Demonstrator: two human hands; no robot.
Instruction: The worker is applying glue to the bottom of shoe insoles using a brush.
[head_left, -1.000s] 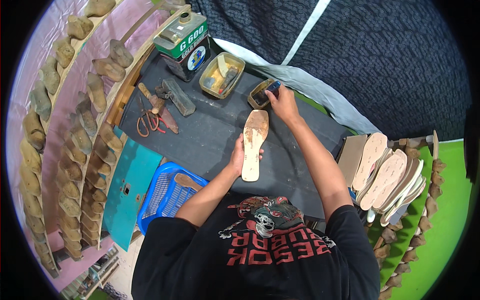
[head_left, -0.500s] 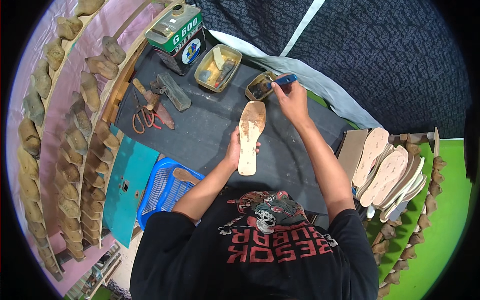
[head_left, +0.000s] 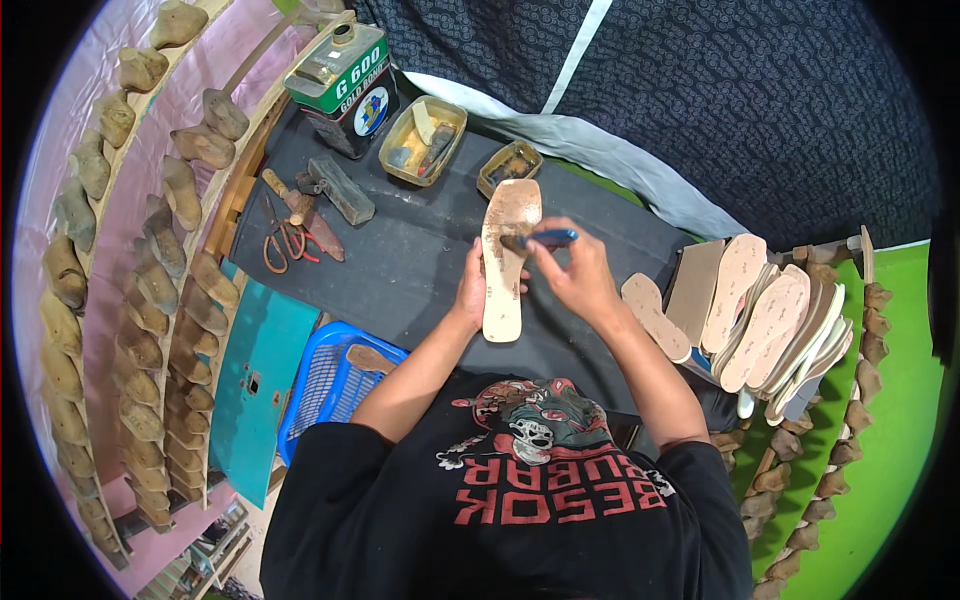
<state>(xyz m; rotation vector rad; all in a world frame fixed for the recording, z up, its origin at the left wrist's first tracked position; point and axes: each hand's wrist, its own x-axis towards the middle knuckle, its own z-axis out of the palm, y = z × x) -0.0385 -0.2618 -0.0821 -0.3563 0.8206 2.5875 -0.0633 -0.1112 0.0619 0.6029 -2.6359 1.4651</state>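
Observation:
An insole (head_left: 503, 300), pale at the heel and glossy brown over the forepart, stands out above the dark worktop. My left hand (head_left: 471, 287) grips it around its narrow middle, thumb on one side and fingertips showing on the other. Pinched in my right hand (head_left: 578, 268) is a blue-handled brush (head_left: 552, 238), whose dark bristles touch the insole just below the brown area. Just beyond the toe end sits a small tub (head_left: 511, 165) with dark residue in it.
A metal can (head_left: 345, 90) and a yellowish tub (head_left: 422, 140) stand at the back left, near scissors (head_left: 283, 240), a knife (head_left: 322, 232) and a grey block (head_left: 345, 190). Stacked insoles (head_left: 765, 325) lie at right. A blue basket (head_left: 325, 375) is beside my left arm; shoe lasts (head_left: 150, 335) line racks.
My right hand has brought the brush from the small tub down and nearer, onto the insole. The wet-looking brown area is glossier. My left hand still holds the insole.

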